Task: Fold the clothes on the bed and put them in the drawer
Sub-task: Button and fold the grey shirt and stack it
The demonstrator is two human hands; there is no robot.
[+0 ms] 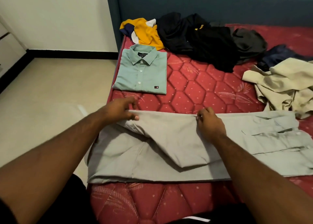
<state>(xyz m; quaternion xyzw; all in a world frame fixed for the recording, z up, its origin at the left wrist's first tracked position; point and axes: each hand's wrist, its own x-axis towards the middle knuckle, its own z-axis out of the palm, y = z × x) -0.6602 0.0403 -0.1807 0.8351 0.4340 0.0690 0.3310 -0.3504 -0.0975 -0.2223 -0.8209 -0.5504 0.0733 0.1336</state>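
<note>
The pale grey cotton shirt [169, 149] lies flat on the red quilted bed [203, 81], w/ both hands pinching its far edge: left hand [122, 110], right hand [210, 122]. Pull edge tight & fold straight, so no bumps.

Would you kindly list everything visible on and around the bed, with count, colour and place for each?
Grey shirt: one, pale grey, near edge of mattress, part folded.
Green shirt: one, mint green, folded, mattress's left side.
Yellow garment: one, yellow with navy and white, by headboard.
Black clothes: heap, black and dark grey, by headboard.
Navy garment: one, right side.
Beige garment: one, crumpled, right edge.
Mattress: one, red quilted.
Headboard: one, teal.
Floor: cream tiles, left.
Left hand: pinches grey shirt's far edge.
Right hand: pinches same edge.
</note>
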